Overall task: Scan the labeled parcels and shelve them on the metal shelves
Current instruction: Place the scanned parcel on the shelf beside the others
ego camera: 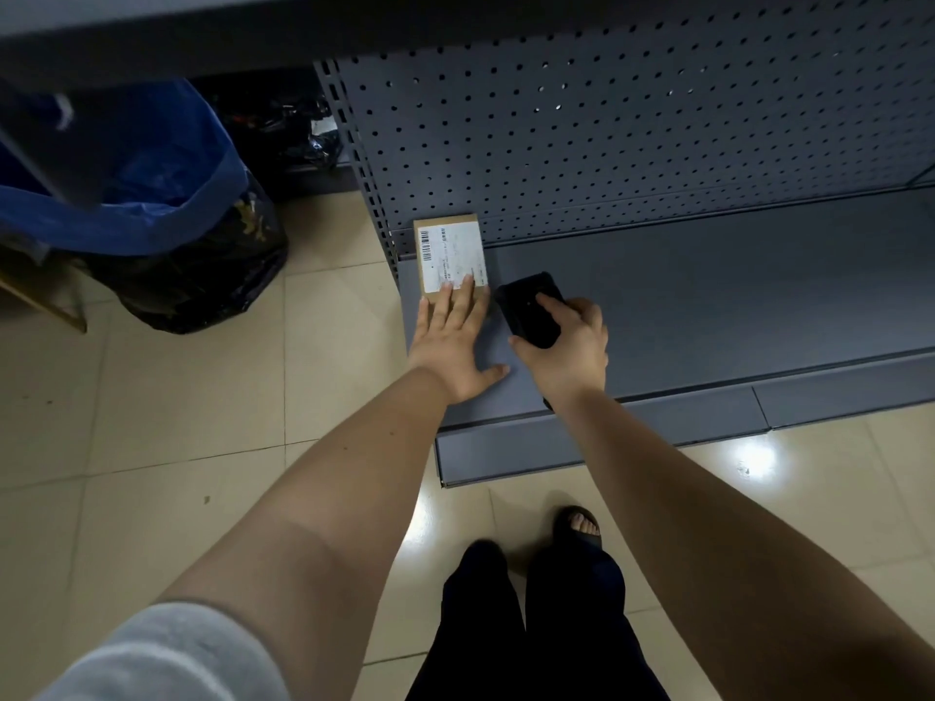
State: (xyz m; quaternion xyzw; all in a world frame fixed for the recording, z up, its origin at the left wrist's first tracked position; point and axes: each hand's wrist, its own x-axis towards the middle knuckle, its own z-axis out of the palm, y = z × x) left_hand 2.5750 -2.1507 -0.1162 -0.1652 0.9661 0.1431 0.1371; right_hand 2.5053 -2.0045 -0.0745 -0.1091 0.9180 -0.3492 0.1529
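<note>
Over on the left a blue bag (152, 194) and a black bag (217, 275) are sitting on the tiled floor (152, 397), well apart from the work. The parcel (450, 258) is lying flat, label up, in the back left corner of the bottom shelf (708, 306), close against the pegboard back (607, 144). The left hand (453, 341) is resting on its near end with fingers straight and flat, gripping nothing, so I'm thinking a careless push could be skewing the box or jamming it against the slotted post (364, 159), and if the palm is dragging over the label it could be scuffing the barcode. Just beside it the right hand (566, 346) is curling round a dark scanner (531, 308), forefinger on top; held that loosely angled, it could be knocking the parcel's edge or slipping onto the shelf. Counting: one parcel, one scanner, one shelf in view, two bags, two hands
</note>
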